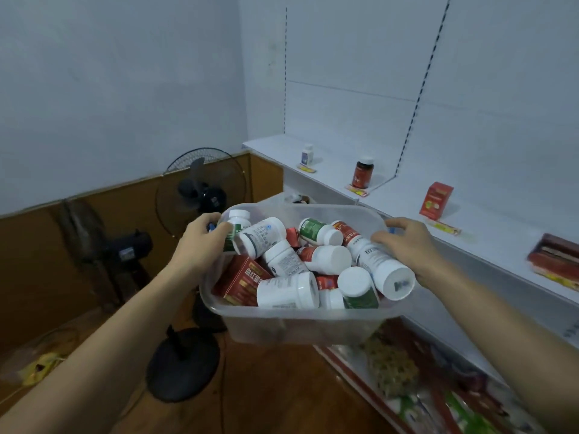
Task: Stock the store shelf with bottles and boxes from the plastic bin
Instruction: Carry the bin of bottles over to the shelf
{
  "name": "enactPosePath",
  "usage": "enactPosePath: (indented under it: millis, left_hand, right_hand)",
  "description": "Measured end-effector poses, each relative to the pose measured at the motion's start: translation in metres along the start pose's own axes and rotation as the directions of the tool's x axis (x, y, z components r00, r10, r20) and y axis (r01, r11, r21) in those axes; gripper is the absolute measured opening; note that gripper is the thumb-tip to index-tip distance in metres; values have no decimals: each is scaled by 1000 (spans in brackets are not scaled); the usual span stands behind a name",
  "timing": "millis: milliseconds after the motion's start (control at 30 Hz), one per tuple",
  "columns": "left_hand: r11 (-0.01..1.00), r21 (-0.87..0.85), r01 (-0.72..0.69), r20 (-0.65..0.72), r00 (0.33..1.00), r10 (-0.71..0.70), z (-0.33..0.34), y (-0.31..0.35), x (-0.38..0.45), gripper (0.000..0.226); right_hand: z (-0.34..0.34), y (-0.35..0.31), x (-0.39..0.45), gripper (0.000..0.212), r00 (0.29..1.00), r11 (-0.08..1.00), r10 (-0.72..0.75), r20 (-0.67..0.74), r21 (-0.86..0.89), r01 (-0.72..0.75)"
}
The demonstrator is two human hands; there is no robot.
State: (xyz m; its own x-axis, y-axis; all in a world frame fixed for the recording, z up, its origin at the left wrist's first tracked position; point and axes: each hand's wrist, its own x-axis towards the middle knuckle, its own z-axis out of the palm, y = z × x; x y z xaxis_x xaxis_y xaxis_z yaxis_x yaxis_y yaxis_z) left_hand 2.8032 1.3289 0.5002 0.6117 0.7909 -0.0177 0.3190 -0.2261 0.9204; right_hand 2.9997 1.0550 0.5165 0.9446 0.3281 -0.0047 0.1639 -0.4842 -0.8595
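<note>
You carry the plastic bin (294, 321) in mid-air at the centre of the frame, your left hand (200, 242) curled over its left rim and your right hand (407, 245) curled over its right rim, so both hands are gripping the bin and neither is free to pick; the biggest risk, as I judge it, is the whole bin tipping or slipping, since it is heaped and nothing shows beneath it but the floor; letting go with one hand before it rests somewhere would likely cause that.

The store shelf (488, 242) runs from centre to right edge, mostly bare; a red box (437, 200), a dark bottle (363, 173) and a small white bottle (307, 154) stand well apart on it; swinging the bin in carelessly could knock them over.

Inside the bin, white-capped bottles lie jumbled on their sides over a red carton (242, 280); the large bottle (380, 261) by your right hand pokes above the rim and looks likeliest to roll out.
</note>
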Motion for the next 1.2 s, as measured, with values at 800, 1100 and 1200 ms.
enactPosePath:
  millis: [800, 1100, 1200]
  left_hand:
    - [976, -211, -46, -225, 974, -2, -21, 105, 526, 23]
    - [975, -211, -66, -280, 960, 5, 11, 139, 691, 26]
    - [981, -178, -77, -302, 953, 20, 16, 142, 739, 22]
  right_hand:
    - [200, -232, 524, 23, 966, 970, -240, 93, 62, 235]
    - [251, -294, 709, 28, 949, 958, -286, 131, 66, 280]
    - [265, -297, 744, 28, 959, 969, -248, 135, 54, 242]
